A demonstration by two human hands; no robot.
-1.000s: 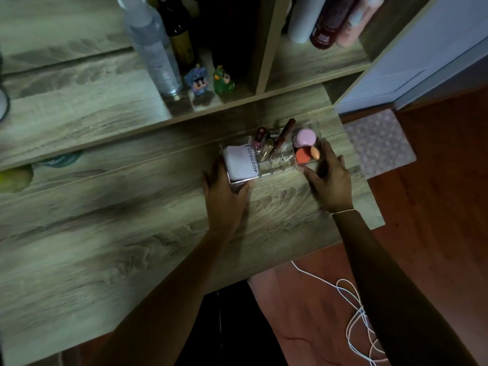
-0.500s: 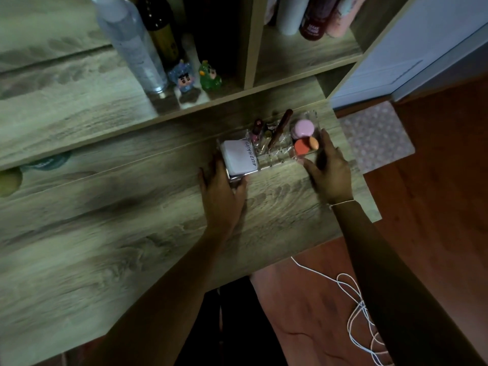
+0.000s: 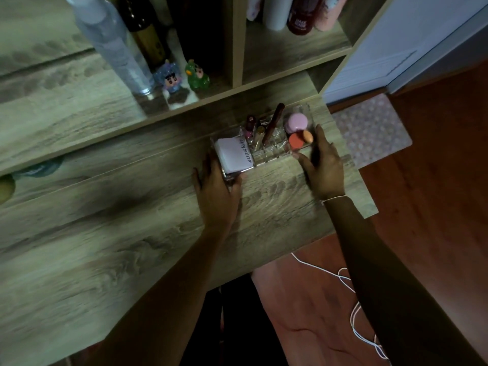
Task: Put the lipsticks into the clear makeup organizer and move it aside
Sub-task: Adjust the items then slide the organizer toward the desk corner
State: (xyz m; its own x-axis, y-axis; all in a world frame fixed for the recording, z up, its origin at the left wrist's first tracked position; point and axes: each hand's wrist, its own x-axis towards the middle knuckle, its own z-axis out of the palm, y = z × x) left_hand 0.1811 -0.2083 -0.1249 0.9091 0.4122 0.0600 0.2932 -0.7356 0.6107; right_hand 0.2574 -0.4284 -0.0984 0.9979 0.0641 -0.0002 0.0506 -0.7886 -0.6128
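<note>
The clear makeup organizer (image 3: 274,157) stands on the wooden desk near its far right corner. Several lipsticks (image 3: 249,125) and a long dark brown stick (image 3: 273,122) stand in its middle slots. A white box marked 4U2Skin (image 3: 233,155) fills its left end, and a pink sponge (image 3: 296,122) with orange ones (image 3: 298,140) fills its right end. My left hand (image 3: 215,194) grips the organizer's left end. My right hand (image 3: 323,165) grips its right end.
A raised shelf behind holds a clear bottle (image 3: 116,48), dark bottles and two small figurines (image 3: 184,76). More bottles (image 3: 301,14) stand in the right cubby. The desk's right edge (image 3: 369,207) is close. A patterned mat (image 3: 369,130) and a white cable (image 3: 353,307) lie on the floor.
The organizer, held at both ends, has slid a little farther back and to the right toward the shelf; the view has shifted with it.
</note>
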